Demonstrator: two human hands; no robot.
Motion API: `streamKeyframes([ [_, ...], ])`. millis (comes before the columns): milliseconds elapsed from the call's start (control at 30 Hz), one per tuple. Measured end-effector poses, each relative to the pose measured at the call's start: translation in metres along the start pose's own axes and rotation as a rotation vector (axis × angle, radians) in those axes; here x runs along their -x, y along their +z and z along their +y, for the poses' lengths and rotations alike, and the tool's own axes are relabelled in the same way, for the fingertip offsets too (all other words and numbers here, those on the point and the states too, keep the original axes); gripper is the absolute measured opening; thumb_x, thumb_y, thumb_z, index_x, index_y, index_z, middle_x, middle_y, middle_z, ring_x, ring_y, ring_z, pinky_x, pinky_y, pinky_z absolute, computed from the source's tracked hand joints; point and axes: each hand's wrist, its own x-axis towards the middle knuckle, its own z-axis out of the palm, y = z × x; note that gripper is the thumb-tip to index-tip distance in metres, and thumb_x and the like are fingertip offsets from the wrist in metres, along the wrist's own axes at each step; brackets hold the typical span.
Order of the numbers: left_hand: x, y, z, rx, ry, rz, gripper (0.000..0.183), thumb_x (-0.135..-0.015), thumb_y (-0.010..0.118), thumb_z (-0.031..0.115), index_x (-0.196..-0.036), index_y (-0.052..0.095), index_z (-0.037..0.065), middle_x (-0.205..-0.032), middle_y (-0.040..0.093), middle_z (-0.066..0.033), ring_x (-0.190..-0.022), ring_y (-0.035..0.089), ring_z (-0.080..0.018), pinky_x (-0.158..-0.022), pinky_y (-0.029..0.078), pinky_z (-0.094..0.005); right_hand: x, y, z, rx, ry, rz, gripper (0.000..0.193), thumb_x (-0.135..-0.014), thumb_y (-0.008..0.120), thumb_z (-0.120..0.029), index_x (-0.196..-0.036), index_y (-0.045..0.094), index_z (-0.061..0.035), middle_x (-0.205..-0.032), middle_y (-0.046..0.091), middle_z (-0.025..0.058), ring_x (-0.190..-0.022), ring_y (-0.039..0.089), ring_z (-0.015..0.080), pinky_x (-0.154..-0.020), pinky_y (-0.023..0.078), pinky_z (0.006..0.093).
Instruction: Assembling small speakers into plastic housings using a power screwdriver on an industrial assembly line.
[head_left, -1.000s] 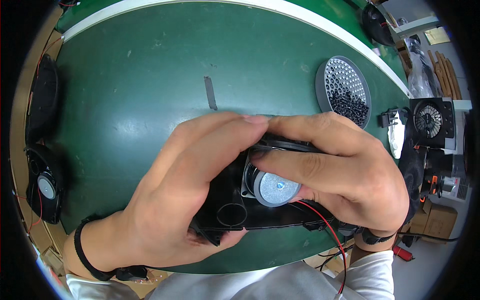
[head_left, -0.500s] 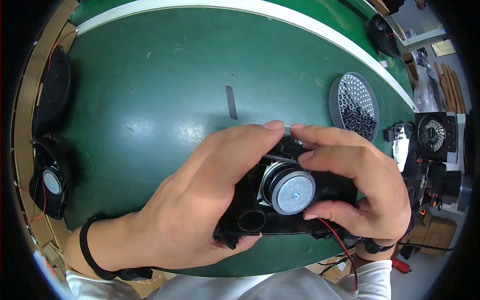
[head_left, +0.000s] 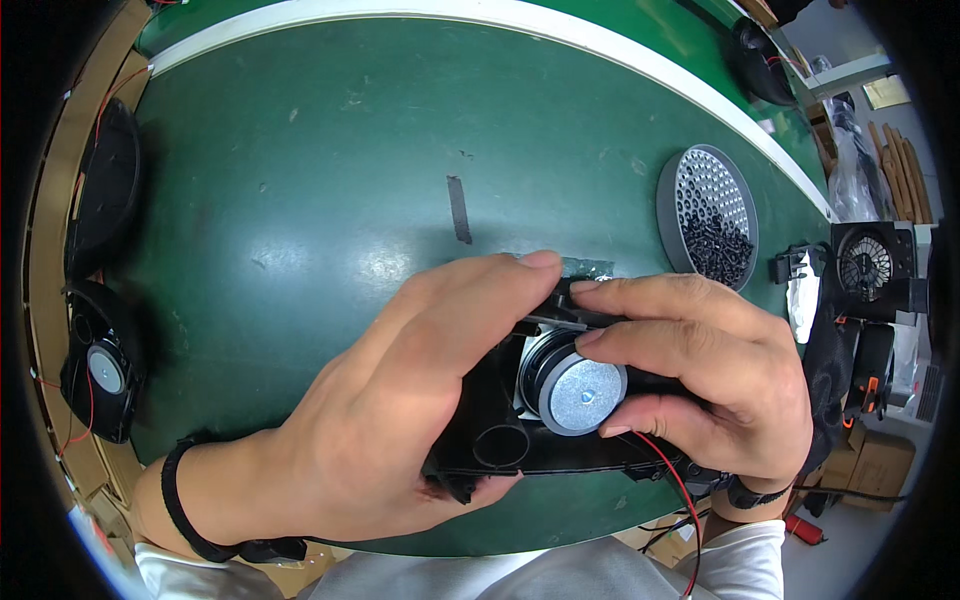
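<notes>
My left hand (head_left: 385,395) is wrapped round the left end of a black plastic housing (head_left: 565,455), its thumb near the far edge. Seated in the housing at a slight tilt is a round speaker (head_left: 585,395), its silvery magnet facing up. The curled fingers of my right hand (head_left: 725,375) grip it, index and middle fingertips along the far side and thumb at the magnet's near right rim. From beside that thumb, a red wire (head_left: 680,478) runs down toward my body. My hands hide both ends of the housing.
A round grey dimpled tray (head_left: 665,205) with many black screws (head_left: 715,250) lies at the right. Dark tape (head_left: 458,210) is stuck to the green tabletop (head_left: 290,200). Another housing with a speaker (head_left: 105,370) stands at the left edge; a small fan (head_left: 865,265) is far right.
My right hand has shifted slightly left and toward me, its fingers now against the speaker's far rim. The speaker sits a little lower and further left; the housing has barely moved.
</notes>
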Motion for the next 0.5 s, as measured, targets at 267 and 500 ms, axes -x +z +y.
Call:
streamKeyframes([
  [267,0.0007,-0.0026,0.0019,-0.001,-0.022,-0.022,0.105,-0.071,0.093,0.015,-0.152,0.03,-0.006,-0.144,0.045,-0.0276,-0.133,0.052,-0.0371,-0.111,0.043,-0.0449,0.0011,0.0028,-0.0006,-0.018,0.018,0.013,0.045,-0.071,0.087,-0.021,-0.107,0.074,0.0033,-0.118,0.071,0.0232,-0.109,0.072,0.0367,-0.092,0.058,0.041],
  [500,0.0042,-0.0047,0.0013,-0.029,-0.056,-0.058,0.106,-0.074,0.092,0.019,-0.152,0.026,-0.008,-0.145,0.044,-0.0288,-0.133,0.052,-0.0373,-0.111,0.043,-0.0456,0.0024,0.0033,-0.0008,0.012,0.01,0.022,0.045,-0.071,0.087,-0.021,-0.108,0.074,0.0026,-0.119,0.071,0.0223,-0.106,0.072,0.035,-0.089,0.059,0.0392],
])
